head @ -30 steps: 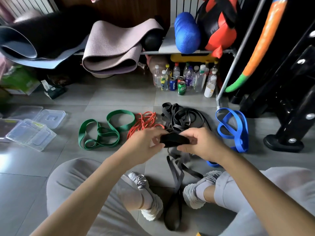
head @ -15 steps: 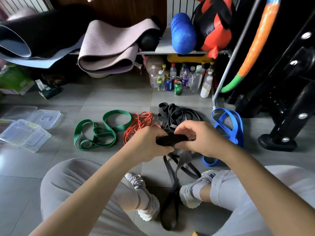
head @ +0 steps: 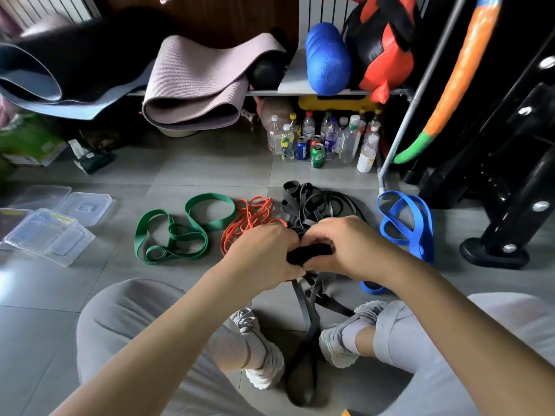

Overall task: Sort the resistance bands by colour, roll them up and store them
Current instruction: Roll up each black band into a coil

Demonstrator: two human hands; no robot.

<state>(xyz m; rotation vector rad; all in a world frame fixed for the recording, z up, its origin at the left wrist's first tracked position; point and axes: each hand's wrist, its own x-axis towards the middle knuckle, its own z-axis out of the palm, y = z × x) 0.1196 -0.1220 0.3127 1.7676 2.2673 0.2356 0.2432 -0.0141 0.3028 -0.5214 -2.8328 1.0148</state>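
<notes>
Floor (head: pixel 186 175): grey glossy tiles. The person sits on it, so every band lies flat and within reach of the hands.
Mauve mat (head: pixel 195 85): ribbed foam, folded over on itself, far beyond both hands. I judge it has no part in this job.
Clear containers (head: pixel 51 235): thin hard plastic tubs and lids, well off to the left of the left hand. They are probably where finished rolls go.
Black bands (head: pixel 315 202): matte flat rubber loops in a loose tangle just beyond the hands.
Green bands (head: pixel 180 232): wide flat loops, beyond and left of the left hand. Each colour has its own heap, so sorting looks done.
Blue bands (head: pixel 411 223): broad smooth loops just right of the right hand, partly hidden by the wrist.
Orange bands (head: pixel 249 217): thin, cord-like loops just beyond the left hand, between green and black.
Loose tail (head: pixel 303 355): the unrolled strap hangs below the hands to the floor between the shoes (head: pixel 264 364), ending in a rounded loop. Hanging free, it should feed in untwisted.
Left hand (head: pixel 264 253): fingers curled tight round the roll's left end.
Right hand (head: pixel 351 247): fingers curled over the right end, thumb hidden.
Black roll (head: pixel 309 253): a squat, dense cylinder clamped between both hands so the winding cannot spring open
</notes>
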